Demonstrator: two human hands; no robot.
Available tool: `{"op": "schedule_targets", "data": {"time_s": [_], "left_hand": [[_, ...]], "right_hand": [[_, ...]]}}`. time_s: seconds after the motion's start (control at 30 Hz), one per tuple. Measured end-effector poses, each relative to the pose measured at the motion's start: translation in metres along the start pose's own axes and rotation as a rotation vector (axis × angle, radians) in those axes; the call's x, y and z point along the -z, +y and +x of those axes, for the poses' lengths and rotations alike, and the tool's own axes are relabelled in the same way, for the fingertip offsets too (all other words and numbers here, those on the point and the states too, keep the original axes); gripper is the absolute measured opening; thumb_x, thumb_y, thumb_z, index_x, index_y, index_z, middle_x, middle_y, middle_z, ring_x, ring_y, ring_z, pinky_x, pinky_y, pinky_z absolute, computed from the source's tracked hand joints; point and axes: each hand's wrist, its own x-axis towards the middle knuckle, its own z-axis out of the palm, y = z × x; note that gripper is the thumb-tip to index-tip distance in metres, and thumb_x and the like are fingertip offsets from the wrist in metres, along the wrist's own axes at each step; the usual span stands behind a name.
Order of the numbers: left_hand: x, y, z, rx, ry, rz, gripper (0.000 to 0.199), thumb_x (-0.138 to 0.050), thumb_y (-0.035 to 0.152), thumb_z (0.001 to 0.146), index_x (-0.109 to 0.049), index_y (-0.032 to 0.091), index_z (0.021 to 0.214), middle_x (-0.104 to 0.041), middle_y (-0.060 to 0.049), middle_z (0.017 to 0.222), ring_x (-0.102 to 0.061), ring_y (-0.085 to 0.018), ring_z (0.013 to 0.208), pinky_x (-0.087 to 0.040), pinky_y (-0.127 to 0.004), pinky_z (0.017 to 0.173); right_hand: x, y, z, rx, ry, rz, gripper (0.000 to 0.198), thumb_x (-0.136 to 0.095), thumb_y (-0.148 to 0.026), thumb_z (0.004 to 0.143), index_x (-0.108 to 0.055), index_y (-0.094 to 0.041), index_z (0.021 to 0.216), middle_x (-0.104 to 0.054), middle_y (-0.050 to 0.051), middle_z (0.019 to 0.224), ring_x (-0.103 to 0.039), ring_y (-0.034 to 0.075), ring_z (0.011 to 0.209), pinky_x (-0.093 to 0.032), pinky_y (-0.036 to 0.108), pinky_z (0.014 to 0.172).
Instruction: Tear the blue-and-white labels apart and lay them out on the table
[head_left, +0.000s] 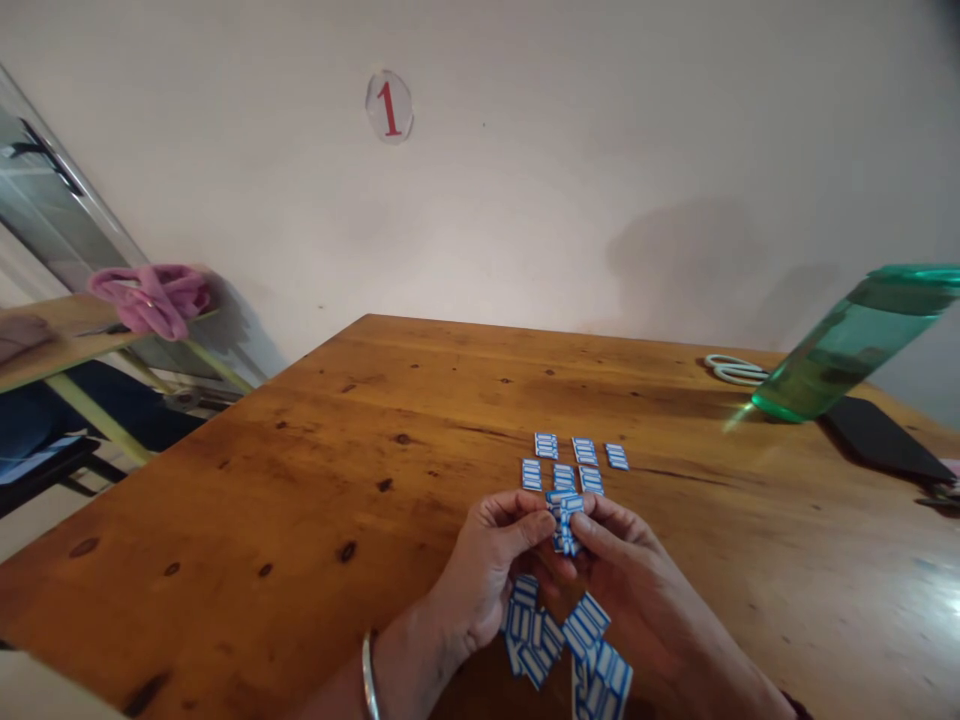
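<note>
Pinching one small bunch of cards (568,508) between them, the left hand (491,560) and right hand (628,560) meet above a knotty wooden table (262,500), each thumb pressed on top. The only writing that can be read is a red "1" on a round sign (390,107) on the wall (525,200). The cards are blue with white bars (any print on them is too small to read). Just beyond the hands, six laid cards (585,451) form two rows of three on the table. Nearer the wearer, loose cards (532,632) lie overlapping in two clusters; the right-hand one is cut off by the bottom edge. Fingers under the bunch are partly hidden, so the number of cards held cannot be told. A bracelet (368,678) circles the left wrist. To the right, a green bottle (847,345) reaches the edge of view, between a pale coil (735,370) and a flat black object (885,438). Something beside that object is cut off and unclear.
</note>
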Motion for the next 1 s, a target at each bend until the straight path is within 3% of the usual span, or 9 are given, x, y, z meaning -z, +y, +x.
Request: {"op": "schedule_targets", "data": {"time_s": [0.67, 1.0], "left_hand": [[0.0070, -0.0040, 0.0022, 0.004, -0.107, -0.018, 0.022, -0.075, 0.025, 0.060, -0.058, 0.013, 0.065, -0.065, -0.002, 0.050, -0.060, -0.012, 0.042, -0.046, -0.016, 0.034], [-0.0024, 0.0026, -0.0021, -0.059, 0.056, 0.184, 0.021, -0.073, 0.029, 0.060, -0.059, 0.013, 0.062, -0.062, 0.001, 0.051, -0.056, -0.010, 0.038, -0.041, -0.016, 0.034]], "right_hand": [[0.0022, 0.0021, -0.0007, -0.066, -0.067, 0.055, 0.008, -0.064, -0.024, 0.073, -0.059, -0.018, 0.070, -0.057, -0.001, 0.057, -0.051, 0.012, 0.049, -0.045, 0.029, 0.051], [-0.0013, -0.0013, -0.0002, 0.040, 0.082, -0.048, 0.012, -0.070, -0.023, 0.068, -0.061, -0.017, 0.064, -0.063, -0.002, 0.061, -0.055, 0.010, 0.053, -0.045, 0.023, 0.053]]}}
